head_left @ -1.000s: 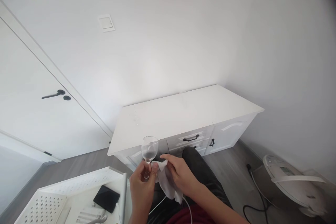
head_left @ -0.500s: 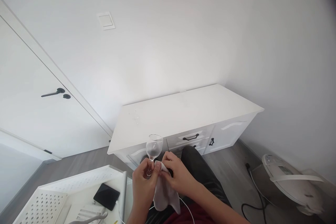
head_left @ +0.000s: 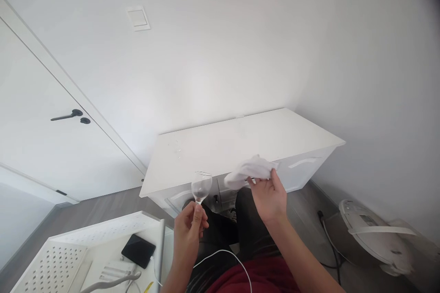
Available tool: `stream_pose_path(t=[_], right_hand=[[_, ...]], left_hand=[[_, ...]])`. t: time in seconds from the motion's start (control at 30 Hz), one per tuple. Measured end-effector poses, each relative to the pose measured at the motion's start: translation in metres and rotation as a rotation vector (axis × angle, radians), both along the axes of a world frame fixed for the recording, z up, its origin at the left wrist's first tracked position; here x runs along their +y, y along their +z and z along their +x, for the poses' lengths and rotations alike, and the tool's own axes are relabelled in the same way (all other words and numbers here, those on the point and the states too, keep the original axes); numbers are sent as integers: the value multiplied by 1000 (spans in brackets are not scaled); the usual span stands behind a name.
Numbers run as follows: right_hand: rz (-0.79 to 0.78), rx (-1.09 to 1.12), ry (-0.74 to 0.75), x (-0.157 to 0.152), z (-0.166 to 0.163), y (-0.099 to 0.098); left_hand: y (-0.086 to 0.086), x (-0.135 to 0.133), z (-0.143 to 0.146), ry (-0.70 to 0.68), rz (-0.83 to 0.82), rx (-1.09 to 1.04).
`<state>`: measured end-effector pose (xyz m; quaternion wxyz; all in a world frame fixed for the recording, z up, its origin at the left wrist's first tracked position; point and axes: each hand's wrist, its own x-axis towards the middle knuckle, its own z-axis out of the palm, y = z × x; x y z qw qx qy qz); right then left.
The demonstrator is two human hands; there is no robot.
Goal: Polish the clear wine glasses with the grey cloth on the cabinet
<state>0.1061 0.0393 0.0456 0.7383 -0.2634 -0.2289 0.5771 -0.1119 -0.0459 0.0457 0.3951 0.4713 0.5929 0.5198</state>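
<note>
A clear wine glass [head_left: 202, 186] stands upright in my left hand [head_left: 191, 224], whose fingers are closed round its stem; the foot is hidden by the hand. Off to the right, my right hand [head_left: 270, 196] grips a white cloth [head_left: 249, 170] by its edge, palm turned up. The cloth is spread out in the air over the front edge of the white cabinet [head_left: 220, 142], apart from the glass. My legs in dark trousers lie below both hands.
At lower left a white basket [head_left: 68, 265] holds a black phone [head_left: 139, 251] with a white cable [head_left: 237, 260] crossing my lap. A rice cooker [head_left: 374, 238] sits on the floor at right. Small clear drops [head_left: 178, 150] dot the cabinet top. A door handle [head_left: 68, 115] is at left.
My right hand has pulled the white cloth away from the glass's stem and moved it up and right. My left hand still holds the glass in nearly the same place.
</note>
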Motion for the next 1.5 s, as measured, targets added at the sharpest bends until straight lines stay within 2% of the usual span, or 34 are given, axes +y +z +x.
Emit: stream_pose_path(t=[0.07,0.23,0.33,0.4,0.47,0.53,0.63,0.67,0.73,0.8,0.9,0.97,1.03,1.13,1.2,1.27,1.4,1.43,1.5], right_hand=[[25,-43,96,-4,-7,-1],[22,-66,326,-15,-38,-9],[-3,-87,327,-14,-47,-7],[9,-121,311,-12,-48,-5],[12,-107,352,-11,-46,-5],[-30,-65,469,-12,-42,-9],[-65,-41,582,-15,-37,-17],[-55,-63,578,-15,-35,-18],[-37,-173,468,-16,-34,-18],[-16,-393,280,-17,-33,-12],[35,-714,0,-20,-38,2],[-13,-683,-78,-21,-45,11],[-115,-453,10,-18,-53,16],[-205,-153,332,-10,-63,14],[-197,-110,464,-5,-63,12],[-164,-178,415,-4,-58,12],[29,-603,41,-14,-49,18],[71,-687,-36,-17,-49,20],[63,-742,-121,-23,-54,21]], left_hand=[[-1,1,8,-43,-3,-31],[3,9,25,-163,-10,52],[9,13,28,-167,42,137],[11,14,30,-219,48,153],[11,13,32,-294,19,115],[9,12,34,-359,-25,47],[3,10,34,-431,-209,-179],[2,10,33,-432,-281,-273],[-1,9,32,-382,-355,-368],[-2,9,31,-297,-263,-244],[2,12,34,-199,4,107],[6,15,38,-209,57,146],[9,21,44,-276,-70,-84],[8,30,52,-331,-316,-553],[6,33,54,-304,-367,-645],[2,30,52,-282,-309,-498],[-3,17,47,-168,63,105],[-4,14,46,-154,116,183],[-6,12,48,-200,102,160]])
